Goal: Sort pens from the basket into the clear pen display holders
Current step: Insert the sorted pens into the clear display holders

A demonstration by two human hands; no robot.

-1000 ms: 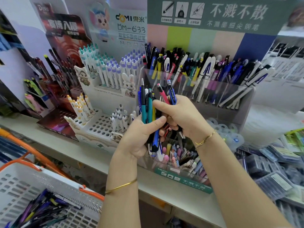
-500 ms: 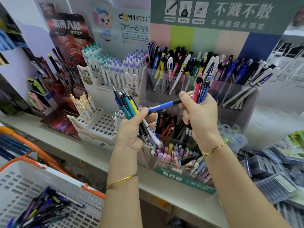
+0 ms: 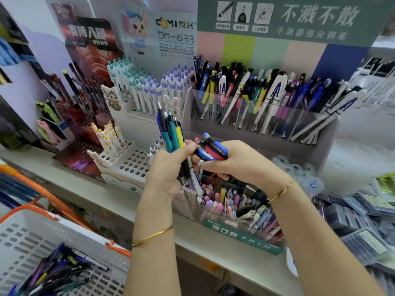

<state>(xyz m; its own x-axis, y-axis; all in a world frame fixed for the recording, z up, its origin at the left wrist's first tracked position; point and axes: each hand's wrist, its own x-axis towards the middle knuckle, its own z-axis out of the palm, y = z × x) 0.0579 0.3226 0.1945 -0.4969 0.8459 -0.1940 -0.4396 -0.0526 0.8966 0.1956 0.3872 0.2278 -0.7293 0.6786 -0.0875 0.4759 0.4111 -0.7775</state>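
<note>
Nearest, at the lower left of the frame, a white plastic basket (image 3: pixel 25 238) with orange handles held a loose heap of pens (image 3: pixel 53 272). Beside it, both forearms ran up toward the centre, each wrist wearing a thin gold bangle (image 3: pixel 152 237). The left hand (image 3: pixel 168 167) was curled round an upright bundle of pens (image 3: pixel 171 133), black, teal, yellow and blue among them. Their tops stood above the fist and their lower ends poked out beneath it. Just to its right, the right hand (image 3: pixel 239 161) gripped a few blue and red pens (image 3: pixel 210 149) lying nearly level, their ends pointing toward the left hand. The two hands were close together, fingertips almost meeting. Under them, on the pale shelf (image 3: pixel 85 189), the front tier of the clear pen display holder (image 3: pixel 235 212) stood packed with pastel pens. Left of centre sat a white perforated pen stand (image 3: pixel 132 163), partly filled. Farther back, the holder's rear tier (image 3: pixel 263 118) bristled with leaning pens, and a green sign (image 3: pixel 288 16) with Chinese lettering crossed the upper right.
</note>
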